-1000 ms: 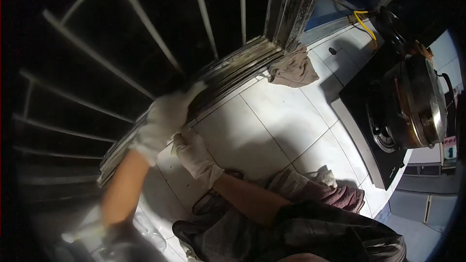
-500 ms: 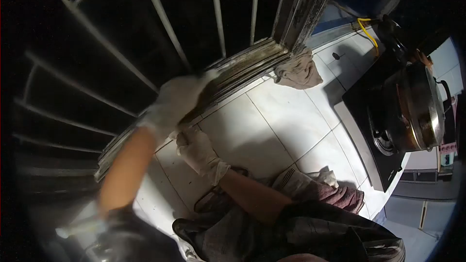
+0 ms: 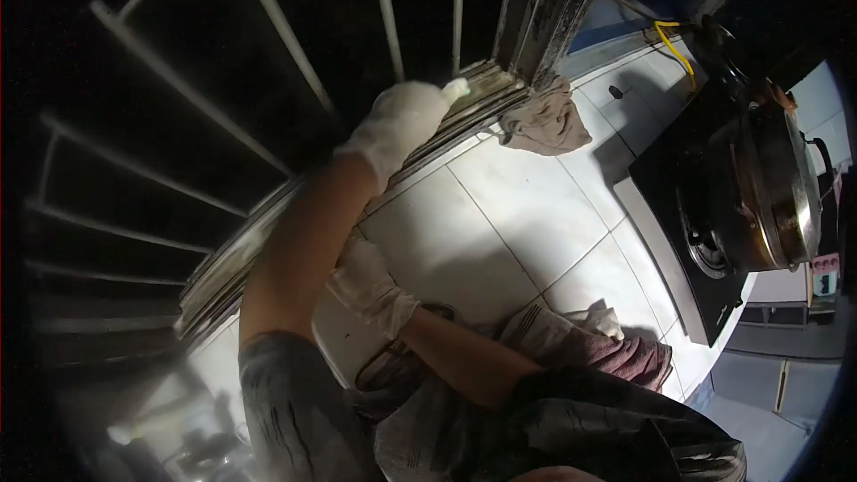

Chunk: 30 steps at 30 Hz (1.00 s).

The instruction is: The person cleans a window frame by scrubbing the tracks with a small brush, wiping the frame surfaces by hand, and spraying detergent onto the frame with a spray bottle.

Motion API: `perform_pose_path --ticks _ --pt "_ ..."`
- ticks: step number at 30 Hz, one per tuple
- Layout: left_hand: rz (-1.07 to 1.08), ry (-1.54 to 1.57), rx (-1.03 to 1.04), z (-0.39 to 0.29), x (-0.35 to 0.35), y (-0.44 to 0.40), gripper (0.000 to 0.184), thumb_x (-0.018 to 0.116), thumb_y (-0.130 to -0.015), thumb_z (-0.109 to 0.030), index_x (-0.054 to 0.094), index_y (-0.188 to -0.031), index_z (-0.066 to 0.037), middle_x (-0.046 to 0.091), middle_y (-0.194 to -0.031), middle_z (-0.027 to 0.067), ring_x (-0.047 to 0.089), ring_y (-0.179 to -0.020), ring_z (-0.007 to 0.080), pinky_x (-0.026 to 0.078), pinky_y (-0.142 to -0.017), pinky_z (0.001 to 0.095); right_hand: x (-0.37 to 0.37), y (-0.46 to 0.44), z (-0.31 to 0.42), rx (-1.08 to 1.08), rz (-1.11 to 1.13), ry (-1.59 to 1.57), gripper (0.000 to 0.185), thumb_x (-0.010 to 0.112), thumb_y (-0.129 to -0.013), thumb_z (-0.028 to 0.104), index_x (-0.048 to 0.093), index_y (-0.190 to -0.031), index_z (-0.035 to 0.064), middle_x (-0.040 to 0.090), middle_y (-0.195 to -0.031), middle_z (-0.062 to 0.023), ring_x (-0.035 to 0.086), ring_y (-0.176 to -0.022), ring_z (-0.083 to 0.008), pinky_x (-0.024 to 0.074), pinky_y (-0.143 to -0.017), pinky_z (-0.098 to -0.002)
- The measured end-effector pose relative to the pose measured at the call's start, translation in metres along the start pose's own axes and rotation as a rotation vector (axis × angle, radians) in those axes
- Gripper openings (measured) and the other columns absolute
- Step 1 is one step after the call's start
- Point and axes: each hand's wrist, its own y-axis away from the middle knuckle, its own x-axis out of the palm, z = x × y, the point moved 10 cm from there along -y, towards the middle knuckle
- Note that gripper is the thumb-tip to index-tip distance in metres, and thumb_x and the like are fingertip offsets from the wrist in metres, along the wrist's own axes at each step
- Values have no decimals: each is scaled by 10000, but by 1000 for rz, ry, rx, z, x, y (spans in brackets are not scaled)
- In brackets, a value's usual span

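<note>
My left hand [image 3: 400,123], in a white glove, is closed over the dirty window track [image 3: 486,94], near its corner with the upright frame. A small pale tip sticks out past the fingers; what it is I cannot make out. Below it, my right hand [image 3: 368,286], also gloved, is curled beside the near edge of the track. My left forearm partly covers its fingers, and anything inside them is hidden. A crumpled brown cloth [image 3: 546,123] lies at the track's right end, on the white tiles [image 3: 464,205].
Metal bars [image 3: 281,31] cross the dark window opening. At the right, a large pot [image 3: 768,187] stands on a black stove [image 3: 661,178]. A yellow cord [image 3: 676,52] lies behind it. Bunched maroon and grey cloths [image 3: 625,359] rest on the tiles near my right arm.
My left hand has moved up and right along the track, toward the corner by the brown cloth. My right hand stays in about the same place, now partly behind my left forearm.
</note>
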Motion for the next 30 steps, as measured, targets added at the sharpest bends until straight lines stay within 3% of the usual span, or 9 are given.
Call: perform_pose_path --ticks 2,9,12,14,16,18,19,21,30 --pt "-92 -350 449 10 4 -2 352 442 -952 -319 635 -1064 -47 648 -917 160 650 -829 270 496 -744 390 -15 -2 -6 128 -124 65 168 538 -853 196 577 -964 76 640 -759 -171 619 -677 -379 493 -615 -472" --pt "-114 -943 348 81 -24 63 464 361 -968 -133 306 -1399 -294 654 -925 159 670 -813 289 550 -691 375 -9 2 4 121 -50 235 158 532 -844 181 570 -971 95 642 -751 -168 620 -681 -376 489 -639 -484" --pt "-27 -830 405 32 12 6 372 379 -978 -234 441 -1342 -195 662 -923 166 663 -849 302 530 -741 397 -3 4 1 152 21 195 176 545 -828 175 582 -980 94 631 -721 -181 621 -687 -375 488 -650 -481" --pt "21 -78 -20 1 8 -13 454 455 -935 -368 588 -1172 -3 621 -1074 211 613 -1000 342 470 -886 446 14 6 -1 119 248 217 206 556 -838 179 598 -1017 84 661 -830 -158 636 -759 -344 492 -664 -457" --pt "-71 -171 42 -21 23 -62 529 438 -922 -465 617 -1109 -3 621 -1087 220 584 -1064 340 426 -944 451 56 22 -25 -107 233 513 229 557 -857 192 613 -1037 62 660 -951 -117 636 -836 -306 496 -679 -424" --pt "-69 -215 80 -31 32 -67 519 433 -925 -460 627 -1085 -6 626 -1079 216 588 -1054 343 424 -948 444 77 28 -99 85 -186 -688 230 500 -861 208 645 -961 62 630 -911 -222 617 -876 -364 480 -695 -493" --pt "-66 -263 112 -36 32 -67 511 429 -928 -455 636 -1061 -8 630 -1070 212 591 -1045 346 421 -952 437 65 25 -91 79 -190 -691 230 500 -861 208 645 -961 62 630 -911 -222 617 -876 -364 480 -695 -493" --pt "-51 -320 159 -25 23 -50 496 422 -933 -442 642 -1057 -16 631 -1072 207 597 -1029 351 432 -939 432 28 16 -20 -251 -70 455 176 521 -848 189 627 -929 73 633 -871 -218 625 -858 -366 491 -652 -496" --pt "-124 -789 461 25 -8 39 321 344 -982 -183 619 -1112 -82 660 -900 181 656 -888 322 521 -821 408 -8 4 9 170 46 107 219 565 -839 218 609 -1012 89 645 -818 -193 630 -761 -367 491 -669 -460"
